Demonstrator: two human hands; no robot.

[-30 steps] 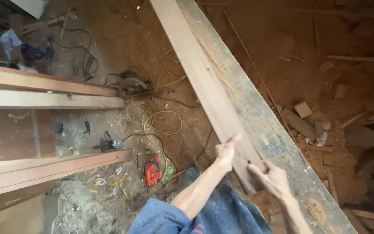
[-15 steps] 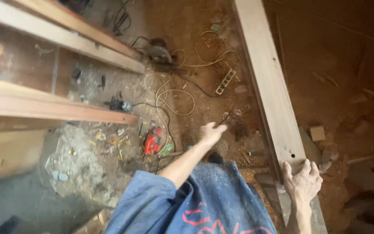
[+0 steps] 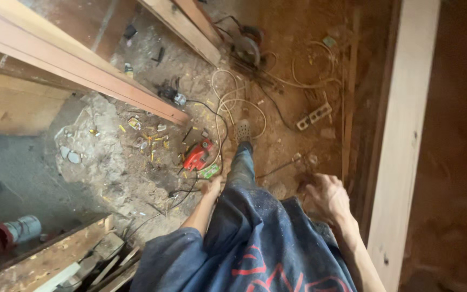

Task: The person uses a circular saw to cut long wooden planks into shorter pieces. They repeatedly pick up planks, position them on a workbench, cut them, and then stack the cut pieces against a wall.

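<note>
On the right of the scene the long pale timber plank (image 3: 406, 140) runs from near to far across the reddish dirt floor (image 3: 460, 135), and my right hand (image 3: 328, 196), which half a second ago rested on its near end, has come off it and now hangs just beside its left edge, touching nothing. The plank lies free on its own, with neither hand steadying it. My right fingers (image 3: 315, 190) are loosely curled and spread, grasping nothing, the wrist bent with the back of the hand up. My left hand (image 3: 212, 185) has dropped back close to my blue trousers (image 3: 255, 238); the arm is nearly straight, and the hand is too small to tell clearly, though it seems to hold nothing. Just beyond it lie a red power tool (image 3: 198, 156), pale looped cable (image 3: 228, 108) and, farther off, a circular saw (image 3: 247, 46).
</note>
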